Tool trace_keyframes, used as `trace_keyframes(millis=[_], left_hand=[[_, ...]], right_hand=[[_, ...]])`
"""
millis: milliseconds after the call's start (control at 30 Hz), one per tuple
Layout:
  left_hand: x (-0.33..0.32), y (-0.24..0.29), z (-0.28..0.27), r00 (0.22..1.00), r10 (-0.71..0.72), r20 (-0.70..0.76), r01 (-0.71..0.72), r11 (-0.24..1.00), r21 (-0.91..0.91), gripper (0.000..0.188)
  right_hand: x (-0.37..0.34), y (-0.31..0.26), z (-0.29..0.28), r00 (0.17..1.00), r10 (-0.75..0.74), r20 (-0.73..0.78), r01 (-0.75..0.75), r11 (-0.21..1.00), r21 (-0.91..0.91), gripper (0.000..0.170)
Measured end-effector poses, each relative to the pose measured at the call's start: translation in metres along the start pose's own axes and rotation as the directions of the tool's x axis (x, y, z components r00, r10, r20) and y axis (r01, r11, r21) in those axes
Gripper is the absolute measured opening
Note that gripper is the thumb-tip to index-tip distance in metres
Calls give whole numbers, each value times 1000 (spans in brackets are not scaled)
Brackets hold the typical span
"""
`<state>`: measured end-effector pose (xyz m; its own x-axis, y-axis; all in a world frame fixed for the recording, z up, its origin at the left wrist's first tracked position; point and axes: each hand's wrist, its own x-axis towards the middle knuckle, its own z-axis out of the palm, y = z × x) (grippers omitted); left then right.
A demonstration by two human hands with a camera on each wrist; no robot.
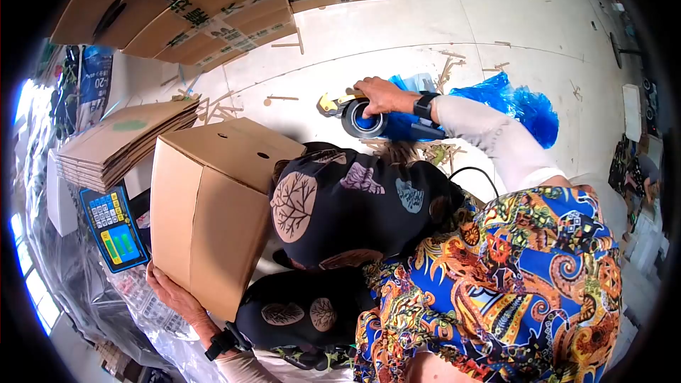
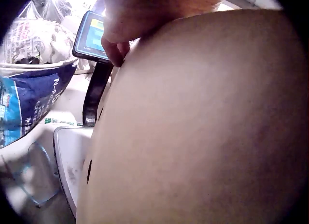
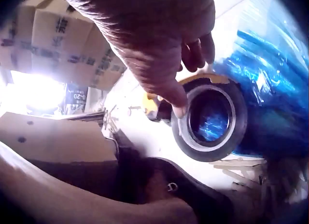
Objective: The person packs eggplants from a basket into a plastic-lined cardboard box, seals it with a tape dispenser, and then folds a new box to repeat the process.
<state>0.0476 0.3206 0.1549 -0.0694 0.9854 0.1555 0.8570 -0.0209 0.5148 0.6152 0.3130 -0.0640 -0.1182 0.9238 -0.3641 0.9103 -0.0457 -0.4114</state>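
Observation:
My right hand (image 1: 385, 96) grips a tape dispenser (image 3: 212, 80), thumb on the ring of its dark tape roll (image 1: 364, 119) and fingers over the far side. A yellow part of the dispenser shows at its front end. A plain brown cardboard box (image 1: 213, 198) stands tilted against the person's legs, its visible faces closed. Along its lower left side rests my left hand (image 1: 177, 294), fingers stretched against the cardboard. In the left wrist view, the box fills most of the picture and those fingers (image 2: 115, 52) reach past its edge.
A scale with a blue-framed display (image 1: 113, 228) stands left of the box, beside flattened cartons (image 1: 128, 135). Printed cartons (image 1: 213, 10) are stacked at the back. Blue plastic film (image 1: 514, 106) and cardboard scraps lie on the floor. A blue-and-white sack (image 2: 36, 96) stands near the scale.

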Motion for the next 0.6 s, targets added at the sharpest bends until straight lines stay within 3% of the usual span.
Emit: trace_keyframes(millis=[100,133,233,300,400,500,533,567,600], left_hand=[[2,4,0,989,-146,8,145,973,-177,38],[3,7,-1,986,-163,19,164,965,-204,38],[5,9,-2,990,-141,-6,138,977,-160,39],[6,8,-4,989,-150,15,150,973,-177,39],[6,2,-3,989,-146,11,146,977,-158,39],[5,2,-1,982,-187,11,184,957,-222,39],[6,2,1,982,-188,5,184,956,-226,38],[5,1,2,983,-186,-6,179,957,-227,38],[4,1,4,983,-181,-17,172,958,-229,38]], right_hand=[[9,3,20,999,12,37,-11,1000,-20,57],[9,2,22,997,-40,-69,38,999,-36,52],[22,6,26,990,131,44,-133,989,60,55],[26,4,13,978,209,-11,-204,961,186,50],[19,-6,-17,923,376,-82,-252,752,609,50],[24,-23,-38,918,339,-207,61,396,916,49],[22,-32,-56,937,297,-183,56,390,919,54],[28,-22,-62,961,239,-138,9,474,880,55],[34,-13,-66,956,279,-85,-67,492,868,55]])
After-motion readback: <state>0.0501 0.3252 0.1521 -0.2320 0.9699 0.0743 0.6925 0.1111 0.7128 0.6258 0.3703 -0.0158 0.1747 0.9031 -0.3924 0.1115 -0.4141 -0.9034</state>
